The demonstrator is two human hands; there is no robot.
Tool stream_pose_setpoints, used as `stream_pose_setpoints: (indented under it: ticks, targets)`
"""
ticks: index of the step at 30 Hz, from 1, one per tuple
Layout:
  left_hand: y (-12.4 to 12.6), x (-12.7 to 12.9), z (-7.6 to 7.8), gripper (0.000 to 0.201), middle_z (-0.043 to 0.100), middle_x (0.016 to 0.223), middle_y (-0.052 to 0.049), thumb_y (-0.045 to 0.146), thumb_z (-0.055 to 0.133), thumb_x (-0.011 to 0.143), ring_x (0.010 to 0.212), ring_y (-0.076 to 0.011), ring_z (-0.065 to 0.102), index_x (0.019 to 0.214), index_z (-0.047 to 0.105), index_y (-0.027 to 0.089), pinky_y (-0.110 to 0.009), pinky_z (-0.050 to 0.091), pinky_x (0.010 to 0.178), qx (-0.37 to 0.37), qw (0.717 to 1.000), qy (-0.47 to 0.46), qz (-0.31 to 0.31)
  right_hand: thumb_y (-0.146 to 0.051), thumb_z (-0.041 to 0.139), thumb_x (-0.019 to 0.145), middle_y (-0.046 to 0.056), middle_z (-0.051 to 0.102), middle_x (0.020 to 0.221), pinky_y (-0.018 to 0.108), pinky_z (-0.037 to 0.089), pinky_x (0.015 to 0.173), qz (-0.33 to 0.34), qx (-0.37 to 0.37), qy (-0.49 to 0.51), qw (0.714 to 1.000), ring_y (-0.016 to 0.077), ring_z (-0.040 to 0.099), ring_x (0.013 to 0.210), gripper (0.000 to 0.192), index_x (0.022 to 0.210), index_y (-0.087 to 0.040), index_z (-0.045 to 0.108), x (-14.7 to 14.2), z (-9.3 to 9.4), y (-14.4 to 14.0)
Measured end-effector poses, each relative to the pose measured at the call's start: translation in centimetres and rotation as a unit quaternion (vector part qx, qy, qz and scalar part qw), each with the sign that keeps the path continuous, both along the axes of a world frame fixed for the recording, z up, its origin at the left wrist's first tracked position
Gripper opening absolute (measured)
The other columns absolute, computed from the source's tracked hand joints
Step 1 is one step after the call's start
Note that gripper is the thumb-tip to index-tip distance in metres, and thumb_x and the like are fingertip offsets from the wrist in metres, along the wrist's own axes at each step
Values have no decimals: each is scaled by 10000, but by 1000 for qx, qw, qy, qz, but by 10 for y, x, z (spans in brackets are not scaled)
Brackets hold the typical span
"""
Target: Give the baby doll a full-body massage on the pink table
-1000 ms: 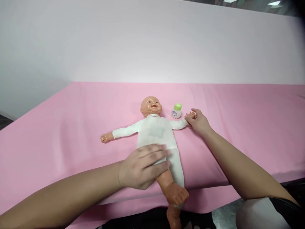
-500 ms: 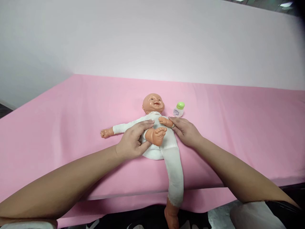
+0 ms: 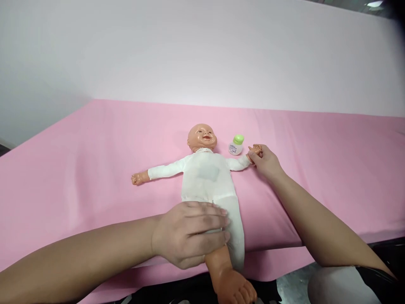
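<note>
On pink sheet (image 3: 95,147), doll (image 3: 205,177), white wall (image 3: 190,50)

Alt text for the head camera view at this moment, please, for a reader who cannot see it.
A baby doll in a white suit lies face up on a pink sheet, arms spread. The person's left hand wraps around its bare leg near the edge, while the right hand holds the doll's hand. A small bottle with a green cap stands beside the doll's head.

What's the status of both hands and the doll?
Left hand grips plastic baby doll leg. Right hand pinches doll's wrist. Small green-capped bottle beside head, clear.
</note>
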State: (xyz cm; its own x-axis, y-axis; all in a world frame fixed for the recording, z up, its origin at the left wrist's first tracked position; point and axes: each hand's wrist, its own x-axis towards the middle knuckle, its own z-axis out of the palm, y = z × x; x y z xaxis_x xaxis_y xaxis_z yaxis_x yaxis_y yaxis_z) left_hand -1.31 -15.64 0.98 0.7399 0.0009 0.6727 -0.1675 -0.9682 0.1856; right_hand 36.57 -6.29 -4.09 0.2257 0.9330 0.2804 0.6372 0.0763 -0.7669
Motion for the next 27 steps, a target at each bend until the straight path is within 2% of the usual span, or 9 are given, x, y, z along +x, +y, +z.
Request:
stream_pose_setpoints:
  ticks: [3,6,9,11,14,17,21,24,27]
  targets:
    - [-1,2,0,448,802,1250,-138,245,631,933,1300,-292,736,1379,656,212,-432,655,1104,-13,1000,3,-12,-672,707,934,94,795,969,459,663,718,3,-91,36,995,271,747,768,531,1217,-223,710,8,-1,4]
    - [6,1,-2,512,782,1293,-170,208,620,931,1319,-303,722,1441,603,175,-475,640,1115,-15,1000,-20,18,-685,739,913,51,777,848,407,637,617,15,-76,102,992,239,725,654,600,1287,-222,665,4,2,4]
    - [21,-2,-7,518,738,1387,-182,211,641,938,1352,-320,695,1454,596,182,-532,616,1129,6,996,-46,72,-648,800,884,44,807,952,428,664,765,2,20,125,992,239,772,778,708,1414,-237,572,-11,6,-1]
    - [33,-4,-11,508,718,1431,-160,244,683,940,1363,-335,683,1443,615,215,-557,608,1128,-9,991,-57,123,-597,802,903,65,814,1079,445,660,866,19,81,101,991,249,784,906,632,1395,-255,600,-25,9,-7]
    - [50,-8,-14,504,725,1426,-134,272,728,935,1318,-330,705,1430,642,230,-546,612,1108,-79,972,-65,214,-497,729,990,76,793,1251,465,652,907,97,126,-4,987,274,770,1051,442,1382,-300,675,-49,13,-19]
    - [61,-10,-12,448,779,1309,-104,284,754,928,1184,-289,762,1365,689,210,-480,632,1050,-176,946,-59,265,-416,665,1042,64,788,1305,546,611,1023,192,157,-152,957,313,741,1171,366,1395,-326,706,-68,16,-28]
    - [67,-11,-10,406,800,1220,-80,298,780,912,1102,-261,774,1303,722,205,-432,638,998,-224,935,-61,267,-360,611,1070,81,746,1415,598,539,1150,250,175,-227,925,333,683,1325,386,1443,-298,686,-76,18,-31]
    - [65,-11,-12,466,785,1268,-97,245,758,912,1150,-272,761,1371,687,203,-458,630,1028,-180,949,-63,251,-390,634,1057,79,760,1385,589,576,1100,224,141,-207,942,337,710,1269,433,1481,-309,658,-72,19,-30]
    - [59,-10,-14,564,742,1361,-137,218,756,908,1240,-302,732,1456,624,204,-489,625,1062,-96,969,-77,212,-432,659,1039,72,760,1378,544,631,1011,163,111,-108,974,318,750,1172,517,1542,-337,593,-60,19,-27]
